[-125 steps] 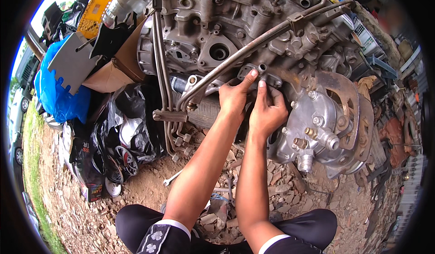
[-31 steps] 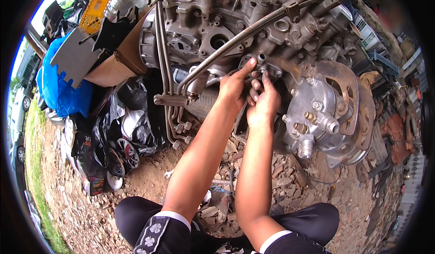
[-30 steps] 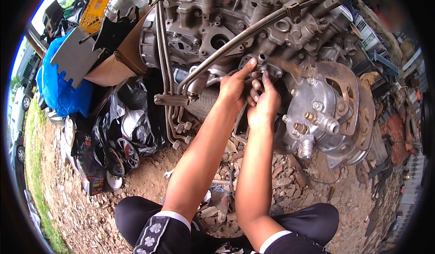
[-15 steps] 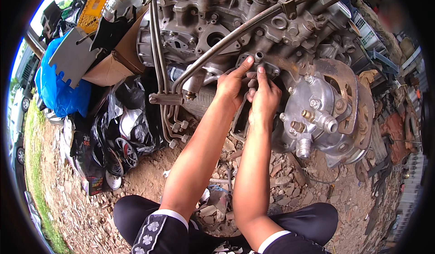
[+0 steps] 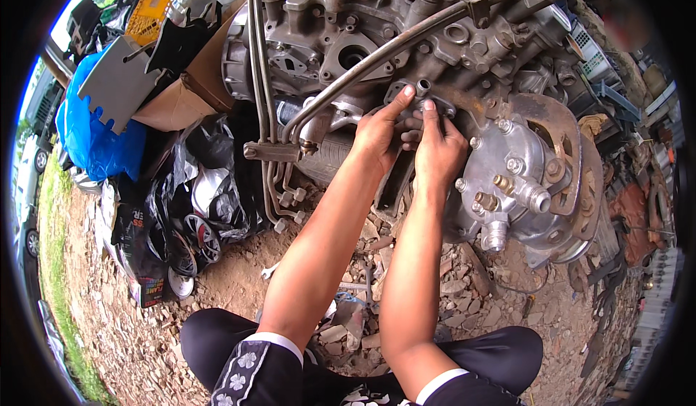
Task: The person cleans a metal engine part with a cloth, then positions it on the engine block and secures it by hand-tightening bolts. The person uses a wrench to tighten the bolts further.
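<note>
A dark metal flange fitting with a short round pipe stub sits low on the side of a bare engine block. Both hands grip it from the near side. My left hand has its thumb pressed on the flange just left of the stub. Its other fingers curl underneath, partly hidden. Close beside it, my right hand lays its thumb just below the stub, fingers curled under the flange. Whether the fitting is bolted to the block or only held against it, I cannot tell.
Right of my hands juts a silver compressor with a rusty bracket. Metal pipes cross the block diagonally and drop at left. Black plastic bags and a cardboard box stand left. A wrench lies on the rubble.
The whole scene has shifted slightly right and up in the picture. Both hands stay on the flange fitting, with the right thumb a little nearer the stub.
</note>
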Demonstrator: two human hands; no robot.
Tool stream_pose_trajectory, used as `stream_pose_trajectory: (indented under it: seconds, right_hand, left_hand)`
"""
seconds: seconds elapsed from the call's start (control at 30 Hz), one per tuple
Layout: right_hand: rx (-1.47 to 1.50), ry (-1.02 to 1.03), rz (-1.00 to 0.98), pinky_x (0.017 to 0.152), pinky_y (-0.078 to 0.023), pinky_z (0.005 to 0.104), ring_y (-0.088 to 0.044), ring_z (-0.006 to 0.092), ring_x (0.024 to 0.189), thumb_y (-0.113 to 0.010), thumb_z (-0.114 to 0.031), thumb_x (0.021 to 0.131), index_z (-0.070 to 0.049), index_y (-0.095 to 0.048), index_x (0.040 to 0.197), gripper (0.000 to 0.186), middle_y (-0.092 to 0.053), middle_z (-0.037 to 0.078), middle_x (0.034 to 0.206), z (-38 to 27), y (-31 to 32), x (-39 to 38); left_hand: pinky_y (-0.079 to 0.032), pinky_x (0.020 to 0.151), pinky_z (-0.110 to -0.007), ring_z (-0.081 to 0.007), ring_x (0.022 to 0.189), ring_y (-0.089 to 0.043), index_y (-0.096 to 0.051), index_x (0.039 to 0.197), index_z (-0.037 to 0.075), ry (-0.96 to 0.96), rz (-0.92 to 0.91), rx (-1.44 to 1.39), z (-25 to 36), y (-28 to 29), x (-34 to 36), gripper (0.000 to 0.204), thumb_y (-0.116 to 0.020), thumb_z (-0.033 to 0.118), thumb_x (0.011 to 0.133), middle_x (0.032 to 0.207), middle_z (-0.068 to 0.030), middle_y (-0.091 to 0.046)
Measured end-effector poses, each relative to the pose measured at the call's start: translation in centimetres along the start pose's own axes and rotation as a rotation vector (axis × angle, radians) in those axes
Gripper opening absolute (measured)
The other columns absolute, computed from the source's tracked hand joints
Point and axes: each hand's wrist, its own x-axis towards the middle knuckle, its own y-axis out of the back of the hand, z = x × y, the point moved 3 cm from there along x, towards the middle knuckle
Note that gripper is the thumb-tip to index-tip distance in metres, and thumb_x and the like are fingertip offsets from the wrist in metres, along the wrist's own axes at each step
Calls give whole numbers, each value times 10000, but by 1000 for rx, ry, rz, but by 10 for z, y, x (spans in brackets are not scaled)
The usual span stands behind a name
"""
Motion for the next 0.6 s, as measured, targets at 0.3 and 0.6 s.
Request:
stream_pose_trajectory:
  seconds: [0.3, 0.6]
  right_hand:
    - [266, -83, -69, 471, -404, 235, -568, 100, 526, -712, -224, 910, -26, -657, 853, 214, -650, 51, 695, 18, 14, -16]
    - [445, 25, 90, 628, -546, 259, -675, 138, 721, -748, -103, 903, -1, -630, 994, 181, -708, 75, 905, 14, -6, -4]
  left_hand:
    - [-346, 464, -240, -90, 528, -499, -627, 929, 101, 35, -10, 35, -2, 0, 0, 442, -682, 539, 912, 709, 5, -586]
    - [-412, 510, -201, -75, 545, -522, -644, 995, 98, -69, 21, -57, -12, 8, 18, 401, -721, 480, 904, 756, 1, -635]
